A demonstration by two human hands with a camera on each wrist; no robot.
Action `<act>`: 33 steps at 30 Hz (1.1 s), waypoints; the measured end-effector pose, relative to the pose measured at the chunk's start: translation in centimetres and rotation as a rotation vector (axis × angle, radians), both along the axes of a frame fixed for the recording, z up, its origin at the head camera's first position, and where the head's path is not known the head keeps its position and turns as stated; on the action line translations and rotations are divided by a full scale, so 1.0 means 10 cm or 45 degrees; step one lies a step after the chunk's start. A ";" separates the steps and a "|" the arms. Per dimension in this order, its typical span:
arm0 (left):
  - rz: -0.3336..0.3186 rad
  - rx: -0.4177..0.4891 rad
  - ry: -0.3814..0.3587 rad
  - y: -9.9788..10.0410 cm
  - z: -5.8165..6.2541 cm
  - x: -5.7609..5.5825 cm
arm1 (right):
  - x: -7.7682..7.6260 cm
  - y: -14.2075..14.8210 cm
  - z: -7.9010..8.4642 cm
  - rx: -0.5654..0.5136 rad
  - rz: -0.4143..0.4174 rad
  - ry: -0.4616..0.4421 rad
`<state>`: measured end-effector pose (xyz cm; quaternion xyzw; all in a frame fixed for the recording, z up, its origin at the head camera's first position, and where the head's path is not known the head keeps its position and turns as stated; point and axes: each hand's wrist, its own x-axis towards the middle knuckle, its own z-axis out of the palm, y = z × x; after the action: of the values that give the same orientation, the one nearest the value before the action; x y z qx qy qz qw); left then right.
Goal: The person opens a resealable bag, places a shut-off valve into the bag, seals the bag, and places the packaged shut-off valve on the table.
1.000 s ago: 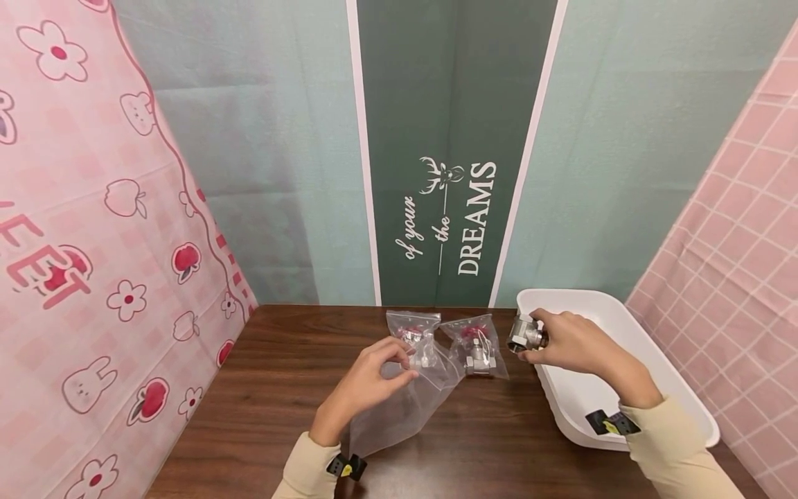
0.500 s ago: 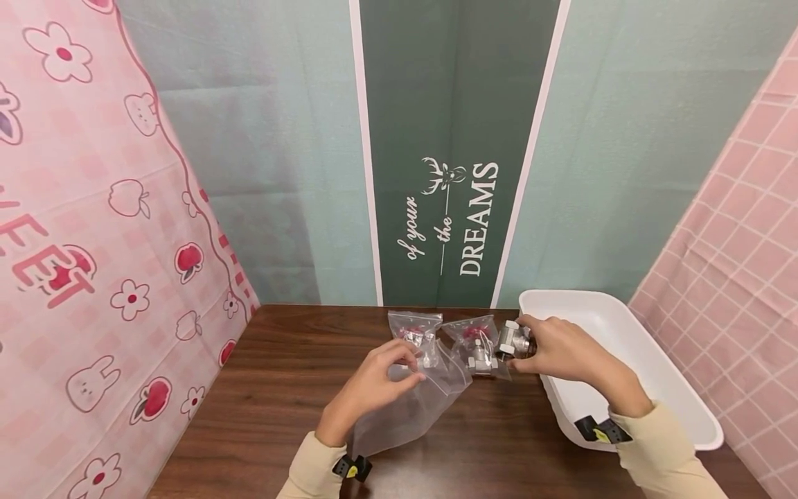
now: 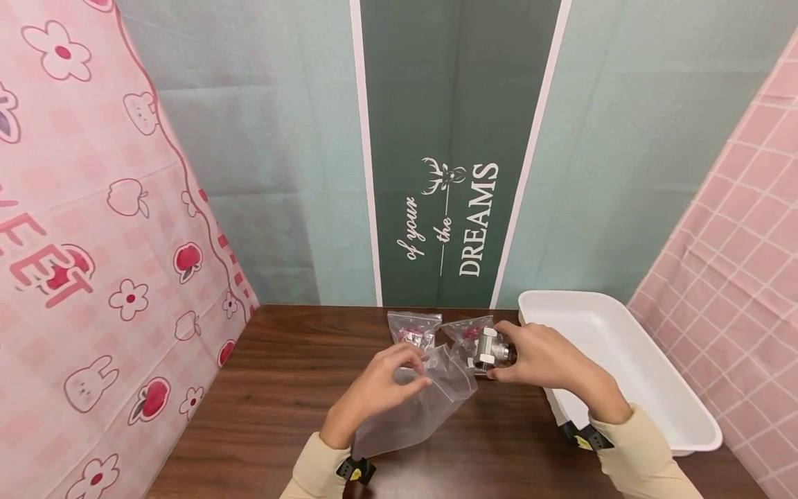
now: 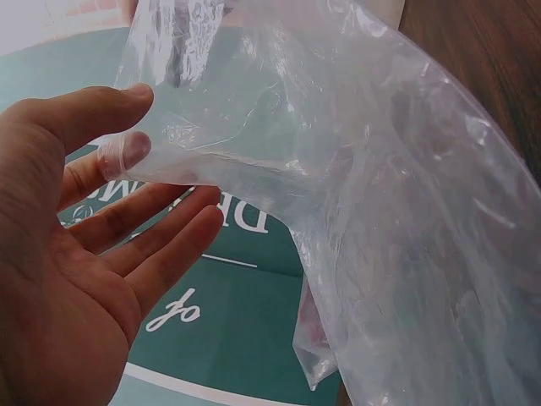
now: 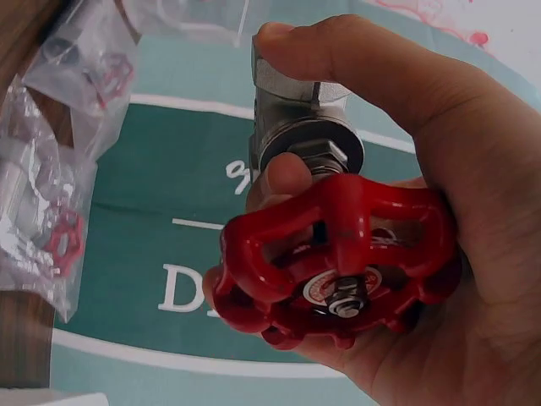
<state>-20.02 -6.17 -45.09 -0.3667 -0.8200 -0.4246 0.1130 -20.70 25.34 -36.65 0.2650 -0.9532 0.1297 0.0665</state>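
Observation:
My right hand (image 3: 551, 357) grips a metal gate valve (image 3: 488, 350) by its handwheel side, its pipe end pointing left toward the bag. In the right wrist view the valve's red handwheel (image 5: 359, 207) faces the camera, with my thumb on the silver body (image 5: 287, 80). My left hand (image 3: 374, 388) holds a clear plastic bag (image 3: 405, 426) near its mouth. Thumb and index finger are at the film in the left wrist view, the other fingers extended below. The bag hangs over the table, its mouth turned toward the valve.
Two bagged valves with red handwheels lie at the table's back: a left bagged valve (image 3: 414, 329) and a right bagged valve (image 3: 464, 329), partly covered. A white tray (image 3: 682, 398) stands at the right. Printed cloth surrounds the brown table (image 3: 262, 409).
My right hand has carried the valve left from the white tray's edge to beside the bag's mouth. The left hand, with the bag, has shifted slightly right.

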 end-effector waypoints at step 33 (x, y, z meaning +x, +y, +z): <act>-0.032 -0.038 0.040 0.08 0.01 0.01 | 0.10 -0.35 -0.09 0.050 0.200 -0.037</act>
<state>-19.90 -5.37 -44.99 -0.3852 -0.8197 -0.4080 0.1151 -19.68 21.80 -37.52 0.3382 -0.9327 0.1198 0.0372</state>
